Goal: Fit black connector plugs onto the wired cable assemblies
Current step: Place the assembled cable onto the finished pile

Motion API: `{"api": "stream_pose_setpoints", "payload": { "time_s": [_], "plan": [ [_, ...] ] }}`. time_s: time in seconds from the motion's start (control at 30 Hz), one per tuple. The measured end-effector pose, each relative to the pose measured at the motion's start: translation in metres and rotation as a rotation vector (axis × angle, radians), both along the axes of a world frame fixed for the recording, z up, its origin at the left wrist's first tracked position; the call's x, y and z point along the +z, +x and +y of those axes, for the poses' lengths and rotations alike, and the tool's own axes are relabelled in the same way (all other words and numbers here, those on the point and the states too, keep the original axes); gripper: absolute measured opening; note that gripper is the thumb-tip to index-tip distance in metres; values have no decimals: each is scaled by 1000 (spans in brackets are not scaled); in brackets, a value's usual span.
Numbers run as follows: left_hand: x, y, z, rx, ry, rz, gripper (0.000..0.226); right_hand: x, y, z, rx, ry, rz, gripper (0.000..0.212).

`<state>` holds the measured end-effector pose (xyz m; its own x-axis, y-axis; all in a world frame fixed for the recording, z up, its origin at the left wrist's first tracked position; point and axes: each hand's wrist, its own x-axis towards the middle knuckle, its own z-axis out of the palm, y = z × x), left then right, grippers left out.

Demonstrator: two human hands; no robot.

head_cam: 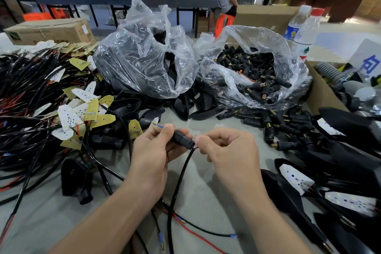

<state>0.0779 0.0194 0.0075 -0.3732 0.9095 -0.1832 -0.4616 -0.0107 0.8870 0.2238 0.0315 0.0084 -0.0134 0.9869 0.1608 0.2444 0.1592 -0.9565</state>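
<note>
My left hand [153,150] grips a black connector plug [182,140] between thumb and fingers. A thin blue wire tip [159,126] sticks out past its far end. My right hand [226,148] pinches the black cable [179,179] right where it enters the plug's near end. The cable hangs down between my forearms to the table. A clear bag of black plugs [255,72] with brass ends lies behind, and loose plugs [268,119] spill in front of it.
A heap of wired cable assemblies with LED boards [41,97] fills the left. A second clear bag [142,60] holds black housings. Black shells [334,167] lie at right, a cardboard box edge [323,90] and two water bottles [303,33] behind. People stand at a far table.
</note>
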Motion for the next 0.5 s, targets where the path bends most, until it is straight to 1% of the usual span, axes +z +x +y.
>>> {"api": "stream_pose_setpoints", "payload": {
  "time_s": [0.1,0.17,0.23,0.3,0.33,0.37,0.43,0.5],
  "plan": [
    [-1,1,-1,7,6,5,16,0,-3,-2,-19,43,-76,11],
    [-2,1,-1,35,3,2,20,0,-4,-3,8,19,-93,14],
    [-2,1,0,56,-6,-5,20,0,-4,-3,71,-46,-15,18],
    [-3,0,0,66,-14,-23,20,2,-1,0,164,-124,132,20],
    [-3,-1,1,66,-18,-33,21,3,2,2,204,-148,177,19],
    [-3,-2,1,65,-25,-40,21,4,4,3,229,-157,183,17],
    [-3,-2,2,61,-39,-51,21,5,5,2,222,-145,121,14],
    [-3,-3,3,62,-40,-50,22,4,2,0,161,-110,32,12]
  ]
}}
